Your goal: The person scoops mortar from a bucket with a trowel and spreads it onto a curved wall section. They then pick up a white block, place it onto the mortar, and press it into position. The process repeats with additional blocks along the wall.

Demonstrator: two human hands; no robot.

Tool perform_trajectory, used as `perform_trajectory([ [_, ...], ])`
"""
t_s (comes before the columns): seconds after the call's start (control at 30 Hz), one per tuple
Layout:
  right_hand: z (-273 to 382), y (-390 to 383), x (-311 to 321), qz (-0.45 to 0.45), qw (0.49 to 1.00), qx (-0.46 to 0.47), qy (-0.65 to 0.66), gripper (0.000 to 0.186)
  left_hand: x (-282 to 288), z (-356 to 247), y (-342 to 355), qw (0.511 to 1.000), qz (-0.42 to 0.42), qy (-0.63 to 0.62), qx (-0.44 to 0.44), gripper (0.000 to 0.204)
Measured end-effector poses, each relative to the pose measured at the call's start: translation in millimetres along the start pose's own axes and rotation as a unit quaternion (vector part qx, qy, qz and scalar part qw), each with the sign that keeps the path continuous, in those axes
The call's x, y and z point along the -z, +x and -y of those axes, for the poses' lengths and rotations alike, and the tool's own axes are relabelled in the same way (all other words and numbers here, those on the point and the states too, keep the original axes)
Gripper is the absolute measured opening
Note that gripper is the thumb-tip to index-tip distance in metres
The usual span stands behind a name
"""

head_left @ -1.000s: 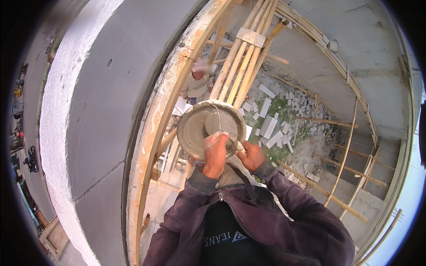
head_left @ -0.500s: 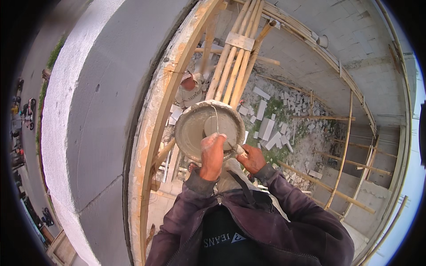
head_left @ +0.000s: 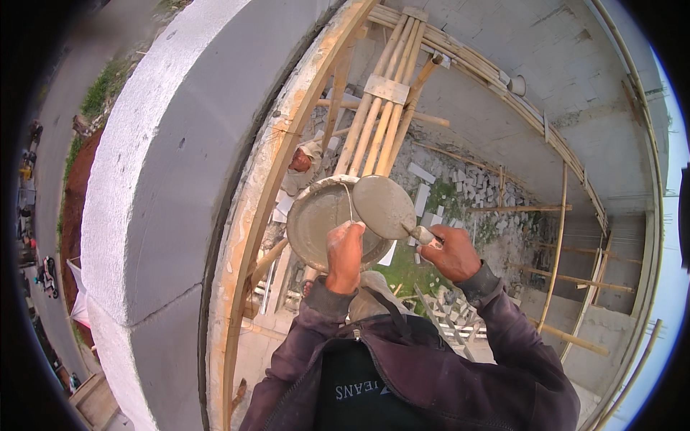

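Mortar (head_left: 315,225), grey and wet-looking, lies in a round bucket (head_left: 305,191) near the centre of the view, in front of the person's body. The left hand (head_left: 345,251), at the bucket's 6 o'clock, is closed around a thin handle (head_left: 350,200) that arches toward 12 o'clock. The right hand (head_left: 451,253), between 3 and 4 o'clock of the bucket, grips the grip end of a round trowel (head_left: 384,207). Its mortar-coated face covers the bucket's 2 o'clock side and reaches out past the rim; whether metal and rim touch cannot be told.

For this scooping step, the trowel face is best held level, with the wrist turning slowly, because wet mortar would probably slide off a tilted edge. Any drips would be safer caught over the bucket: a co-worker (head_left: 300,159) shows at its 11 o'clock, apparently lower down, and broken blocks (head_left: 430,218) lie below at 3 o'clock. A firm, steady pull by the left hand should stop the bucket tipping when the trowel presses its rim. Elbow room seems freer toward 4 o'clock, as the block wall (head_left: 169,187) fills 9 o'clock and bamboo poles (head_left: 382,115) run out toward 1 o'clock.
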State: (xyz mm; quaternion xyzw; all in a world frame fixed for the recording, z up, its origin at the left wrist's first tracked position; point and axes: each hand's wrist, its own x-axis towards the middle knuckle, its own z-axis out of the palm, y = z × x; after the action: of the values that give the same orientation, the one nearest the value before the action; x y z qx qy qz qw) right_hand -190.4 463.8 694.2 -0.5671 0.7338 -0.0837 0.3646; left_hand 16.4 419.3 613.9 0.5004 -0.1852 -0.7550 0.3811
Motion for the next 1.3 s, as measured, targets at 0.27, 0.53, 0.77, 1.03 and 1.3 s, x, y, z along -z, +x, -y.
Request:
perform_trajectory([
  [0.27,71.0,8.7,90.8,0.005,1.0,0.011,0.005,0.035,25.7,23.6,5.8,0.998,-0.056,-0.013,0.011,0.026],
  [0.53,169.1,127.8,225.5,-0.072,0.989,0.117,0.057,0.026,72.5,60.6,4.2,0.991,-0.131,-0.028,0.016,0.023],
  [0.77,254.7,320.3,316.8,-0.131,0.916,0.198,0.322,0.021,109.8,84.3,-10.1,0.976,-0.201,0.075,0.032,0.017],
  [1.03,290.4,493.7,323.1,-0.193,0.898,0.2,0.34,0.019,144.8,124.2,-20.6,0.954,-0.287,0.076,0.047,0.029],
  [1.3,289.8,410.9,269.6,-0.168,0.892,0.195,0.372,0.02,153.0,135.4,-22.8,0.96,-0.273,0.059,0.013,0.026],
])
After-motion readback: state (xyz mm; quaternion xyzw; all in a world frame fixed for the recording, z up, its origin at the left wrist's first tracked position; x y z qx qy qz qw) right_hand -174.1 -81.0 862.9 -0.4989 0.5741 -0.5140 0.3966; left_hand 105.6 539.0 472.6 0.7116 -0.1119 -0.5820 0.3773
